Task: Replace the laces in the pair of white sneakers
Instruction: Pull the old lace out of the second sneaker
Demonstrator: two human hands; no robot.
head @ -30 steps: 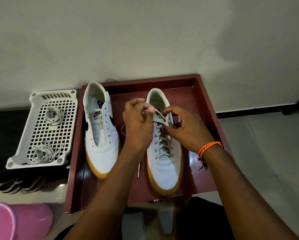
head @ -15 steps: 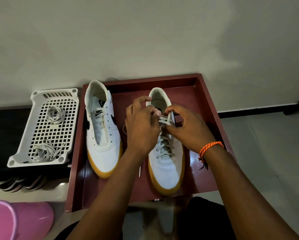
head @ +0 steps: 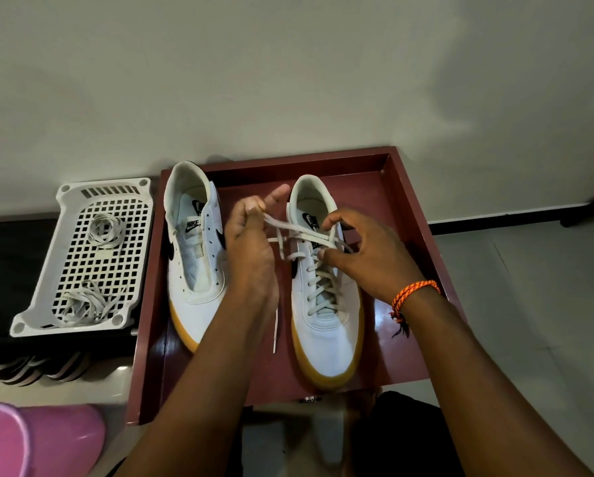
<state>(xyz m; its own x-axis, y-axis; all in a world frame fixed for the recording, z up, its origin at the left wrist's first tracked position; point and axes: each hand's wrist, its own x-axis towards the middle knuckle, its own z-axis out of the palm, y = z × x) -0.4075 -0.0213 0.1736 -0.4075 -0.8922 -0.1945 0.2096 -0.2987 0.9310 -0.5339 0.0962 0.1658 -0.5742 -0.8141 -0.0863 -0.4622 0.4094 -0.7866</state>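
Head view is showing the left hand [head: 250, 235] pinching a lace end [head: 281, 223] and drawing it outward from the right sneaker [head: 324, 287], which is sitting at the right of the maroon tray [head: 422, 242]; half a second ago both hands were bunched over the top eyelets. Right hand [head: 364, 256] is gripping the lacing there. Left sneaker [head: 195, 256] is lying unlaced, so the job is judged roughly half done.

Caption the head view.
Both hands pull a pale lace on the right gum-soled white sneaker.
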